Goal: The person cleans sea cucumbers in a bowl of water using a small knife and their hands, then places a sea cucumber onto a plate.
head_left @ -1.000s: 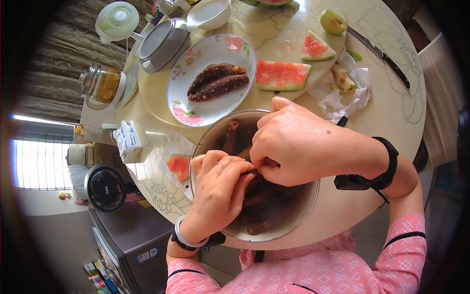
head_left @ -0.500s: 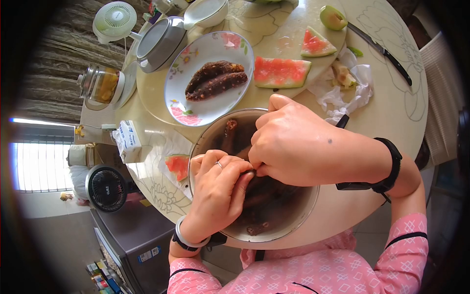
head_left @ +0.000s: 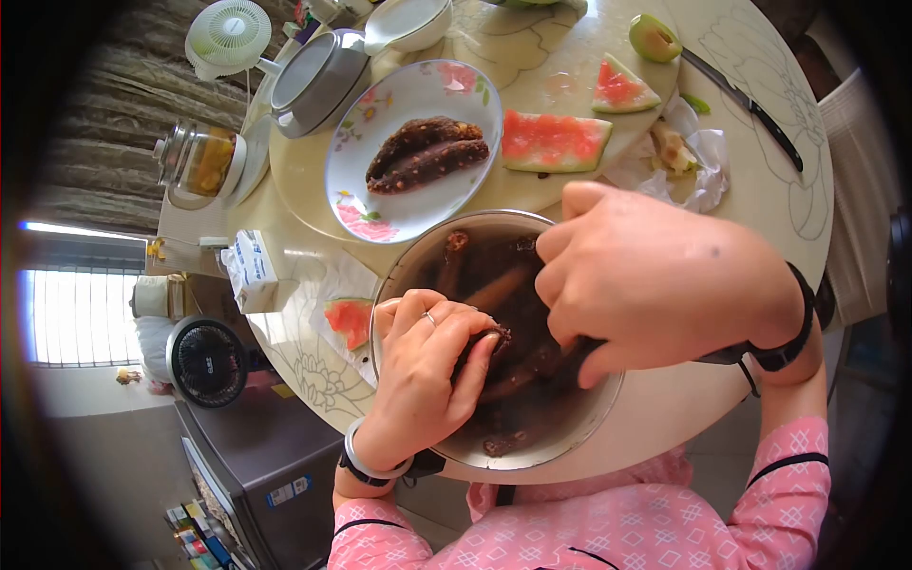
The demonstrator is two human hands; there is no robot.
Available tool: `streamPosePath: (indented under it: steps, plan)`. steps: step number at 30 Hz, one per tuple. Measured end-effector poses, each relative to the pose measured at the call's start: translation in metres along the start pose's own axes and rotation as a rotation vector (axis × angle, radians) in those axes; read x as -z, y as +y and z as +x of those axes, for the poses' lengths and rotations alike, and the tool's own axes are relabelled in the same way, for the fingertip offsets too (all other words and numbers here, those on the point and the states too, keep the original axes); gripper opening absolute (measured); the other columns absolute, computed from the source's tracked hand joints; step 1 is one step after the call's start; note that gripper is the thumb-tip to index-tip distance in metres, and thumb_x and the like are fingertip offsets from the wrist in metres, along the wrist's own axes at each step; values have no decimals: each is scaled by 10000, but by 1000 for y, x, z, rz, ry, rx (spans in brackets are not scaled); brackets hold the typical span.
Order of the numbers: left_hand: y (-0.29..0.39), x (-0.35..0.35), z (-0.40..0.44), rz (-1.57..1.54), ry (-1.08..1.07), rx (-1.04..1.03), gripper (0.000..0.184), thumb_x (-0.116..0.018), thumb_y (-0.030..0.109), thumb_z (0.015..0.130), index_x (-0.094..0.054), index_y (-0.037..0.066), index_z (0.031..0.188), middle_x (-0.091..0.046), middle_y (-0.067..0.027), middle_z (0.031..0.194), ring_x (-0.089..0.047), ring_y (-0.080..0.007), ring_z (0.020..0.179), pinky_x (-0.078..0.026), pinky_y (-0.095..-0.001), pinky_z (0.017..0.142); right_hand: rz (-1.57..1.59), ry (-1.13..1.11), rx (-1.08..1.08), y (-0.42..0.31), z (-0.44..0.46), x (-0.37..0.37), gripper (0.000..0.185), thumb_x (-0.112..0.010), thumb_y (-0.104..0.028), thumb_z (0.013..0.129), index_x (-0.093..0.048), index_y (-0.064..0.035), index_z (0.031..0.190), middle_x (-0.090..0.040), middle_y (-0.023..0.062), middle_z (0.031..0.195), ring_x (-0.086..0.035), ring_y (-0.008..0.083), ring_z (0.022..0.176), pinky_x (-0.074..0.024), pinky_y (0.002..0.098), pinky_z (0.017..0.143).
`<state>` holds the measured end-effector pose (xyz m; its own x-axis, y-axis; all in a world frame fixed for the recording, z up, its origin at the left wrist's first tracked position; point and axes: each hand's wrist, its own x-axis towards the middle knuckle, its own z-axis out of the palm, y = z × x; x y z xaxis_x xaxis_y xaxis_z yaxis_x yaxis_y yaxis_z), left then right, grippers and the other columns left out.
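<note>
A round metal pot (head_left: 608,408) holds dark liquid with several brown pieces in it. My left hand (head_left: 427,366), with a ring, is closed on a dark piece (head_left: 499,334) over the pot's left side; only its end shows between thumb and fingers. My right hand (head_left: 627,285) is over the pot's right side, apart from the left, its fingers curled and the thumb pointing down. Whether it holds anything is hidden. Beyond the pot, two dark speckled pieces (head_left: 427,157) lie side by side on a flowered oval plate (head_left: 356,119).
Watermelon pieces (head_left: 556,141) lie right of the plate. Farther right are crumpled tissue (head_left: 708,157), a cut green fruit (head_left: 655,39) and a black-handled knife (head_left: 760,114). At the left are a tissue pack (head_left: 252,273), a glass jar (head_left: 204,161) and a grey bowl (head_left: 318,84).
My right hand has moved right, away from my left hand, and its thumb has separated from the fingers. The dark piece's end now shows in my left hand, which stays nearly in place.
</note>
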<state>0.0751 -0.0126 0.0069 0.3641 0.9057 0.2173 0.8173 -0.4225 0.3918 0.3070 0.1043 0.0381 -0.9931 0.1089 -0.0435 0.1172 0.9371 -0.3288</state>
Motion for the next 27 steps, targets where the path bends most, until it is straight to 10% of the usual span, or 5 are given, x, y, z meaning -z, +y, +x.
streamPosePath:
  steps: [27]
  plan:
    - [1,3,-1,23,-36,-15,206,-732,40,854,-659,104,1035,-697,-15,1004,-585,-256,995,-346,-400,923,124,501,-37,37,-2,3,197,-835,-321,757,-750,-143,754,-608,-16,739,-611,201,865,-360,383,913]
